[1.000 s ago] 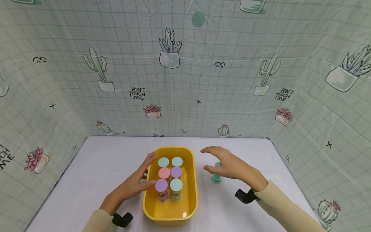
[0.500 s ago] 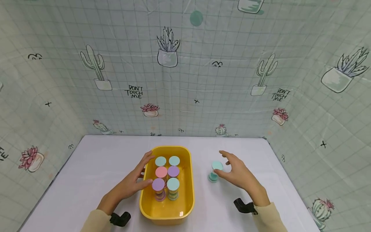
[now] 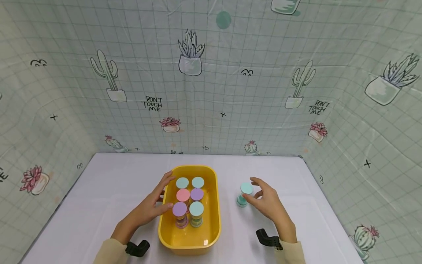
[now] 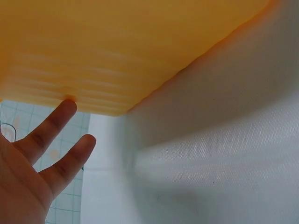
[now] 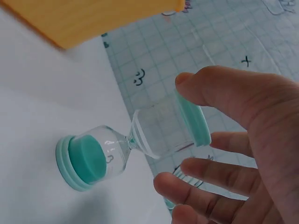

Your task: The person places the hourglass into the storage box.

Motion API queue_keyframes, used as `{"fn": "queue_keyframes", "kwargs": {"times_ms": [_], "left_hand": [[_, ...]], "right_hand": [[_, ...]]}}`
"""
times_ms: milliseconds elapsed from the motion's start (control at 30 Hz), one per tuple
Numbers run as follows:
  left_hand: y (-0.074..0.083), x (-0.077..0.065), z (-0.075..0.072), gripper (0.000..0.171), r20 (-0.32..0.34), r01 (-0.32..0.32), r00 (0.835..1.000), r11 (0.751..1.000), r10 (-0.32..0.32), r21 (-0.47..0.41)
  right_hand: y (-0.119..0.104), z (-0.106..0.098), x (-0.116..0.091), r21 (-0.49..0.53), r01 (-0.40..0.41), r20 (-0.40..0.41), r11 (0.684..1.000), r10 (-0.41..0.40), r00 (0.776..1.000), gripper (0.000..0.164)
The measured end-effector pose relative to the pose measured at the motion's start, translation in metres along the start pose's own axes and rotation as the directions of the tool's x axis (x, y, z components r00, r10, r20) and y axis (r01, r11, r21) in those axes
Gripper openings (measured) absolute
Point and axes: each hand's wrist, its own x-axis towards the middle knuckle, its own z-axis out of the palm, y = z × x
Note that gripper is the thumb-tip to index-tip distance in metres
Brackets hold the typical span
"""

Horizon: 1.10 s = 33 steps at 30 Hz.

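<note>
A sand timer (image 3: 242,198) with mint caps and a clear waisted body stands upright on the table; its green sand lies in the bottom bulb (image 5: 88,158). My right hand (image 3: 270,201) is at its upper part. In the right wrist view the thumb overlaps the edge of the top cap (image 5: 194,119), while the other fingers spread behind it, apart from the glass. My left hand (image 3: 153,205) lies along the left side of a yellow bin (image 3: 189,245), thumb and fingers at its rim. One fingertip (image 4: 70,106) touches the bin's outer wall.
Inside the bin several more sand timers stand upright in two columns, with mint, pink (image 3: 183,195) and purple (image 3: 179,209) caps. White cloth covers the table (image 3: 125,172). A cactus-printed curtain (image 3: 211,91) rises behind and at both sides.
My right hand has moved down and back towards me, and its thumb and fingers have come around the top of the lone sand timer. My left hand stays at the bin.
</note>
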Motion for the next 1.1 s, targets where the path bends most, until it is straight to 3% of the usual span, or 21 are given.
{"fn": "queue_keyframes", "kwargs": {"times_ms": [267, 667, 900, 1100], "left_hand": [[0.000, 0.001, -0.002, 0.078, 0.002, 0.000, 1.000, 1.000, 0.000, -0.007], [-0.001, 0.001, -0.002, 0.078, 0.019, -0.003, 1.000, 1.000, 0.003, -0.022], [0.000, 0.001, -0.002, 0.078, 0.023, 0.014, 1.000, 1.000, -0.014, -0.010], [0.001, 0.002, -0.002, 0.078, 0.030, 0.009, 1.000, 1.000, -0.008, -0.030]], "right_hand": [[-0.004, 0.006, 0.002, 0.046, -0.013, -0.023, 0.999, 0.014, 1.000, 0.063], [-0.010, 0.012, 0.006, 0.020, 0.019, -0.022, 1.000, -0.018, 1.000, 0.054], [-0.022, 0.008, 0.008, 0.011, 0.097, 0.013, 0.995, -0.097, 0.995, 0.052], [-0.039, -0.007, 0.009, -0.013, 0.203, 0.039, 0.979, -0.202, 0.979, 0.042]]}}
